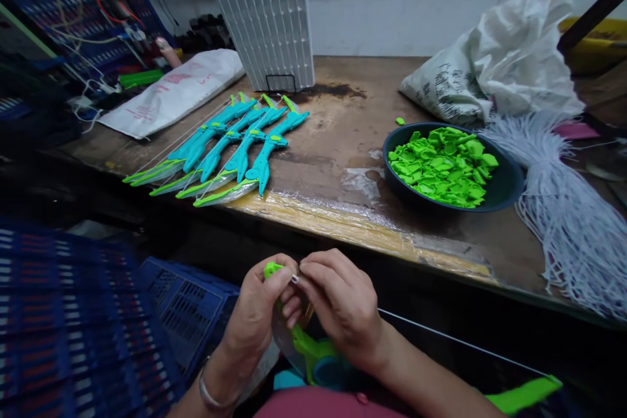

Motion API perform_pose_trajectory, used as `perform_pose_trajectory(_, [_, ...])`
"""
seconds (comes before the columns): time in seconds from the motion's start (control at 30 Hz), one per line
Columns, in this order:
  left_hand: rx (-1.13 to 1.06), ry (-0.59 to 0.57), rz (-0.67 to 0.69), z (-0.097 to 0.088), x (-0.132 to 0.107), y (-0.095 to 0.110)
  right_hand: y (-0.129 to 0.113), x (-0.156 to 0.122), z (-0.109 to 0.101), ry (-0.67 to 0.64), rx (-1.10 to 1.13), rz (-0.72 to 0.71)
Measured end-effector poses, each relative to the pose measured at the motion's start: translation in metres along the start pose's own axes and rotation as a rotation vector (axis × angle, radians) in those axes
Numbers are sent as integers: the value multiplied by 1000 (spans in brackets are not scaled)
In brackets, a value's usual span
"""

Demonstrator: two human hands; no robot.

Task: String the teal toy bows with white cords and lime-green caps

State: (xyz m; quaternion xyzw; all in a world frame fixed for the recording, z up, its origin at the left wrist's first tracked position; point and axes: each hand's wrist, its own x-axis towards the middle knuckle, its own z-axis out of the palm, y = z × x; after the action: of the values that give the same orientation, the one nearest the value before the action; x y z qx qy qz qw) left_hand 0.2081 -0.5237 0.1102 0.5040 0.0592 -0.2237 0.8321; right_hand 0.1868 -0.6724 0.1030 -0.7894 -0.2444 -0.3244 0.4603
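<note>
A green and teal toy bow (309, 347) lies across my lap, partly hidden by my hands. My left hand (252, 313) is closed around its green limb tip, with the thumb pressed near the end. Close against it, my right hand (345, 307) pinches the end of a white string (455, 334), and a small white loop shows between the fingertips. From behind my right forearm, this string stretches to the bow's other green tip (526, 394) at lower right. Exactly how the string sits at the near tip is hidden by my fingers.
Several strung toy bows (264, 157) lie side by side on the workbench (333, 163). At right stand a dark bowl (509, 176) of green plastic pieces (443, 166), a bundle of white strings (563, 209) and a white sack (494, 59). Blue crates (186, 307) stand at left.
</note>
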Motion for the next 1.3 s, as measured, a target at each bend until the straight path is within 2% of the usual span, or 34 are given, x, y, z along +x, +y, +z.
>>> perform_pose_trajectory(0.2, [75,37,48,3,0,-4,-8,-1,-5,2,-85,-37])
perform_pose_trajectory(0.37, [107,60,83,0,1,-9,-5,-1,1,20,2,118])
perform_pose_trajectory(0.63, [97,38,93,-4,4,-12,-5,-2,6,36,142,222])
perform_pose_trajectory(0.7, [77,23,81,-4,5,-11,-3,-2,6,37,100,178])
perform_pose_trajectory(0.87, [50,-12,92,-4,5,-10,1,-3,7,15,-148,-62])
perform_pose_trajectory(0.93, [61,-23,109,-5,4,-10,1,-1,5,0,-186,-97])
perform_pose_trajectory(1.13, [69,-32,115,-4,1,-11,-2,5,1,-57,-146,-13])
perform_pose_trajectory(1.3, [75,-14,127,3,1,-8,-2,3,1,60,-21,91])
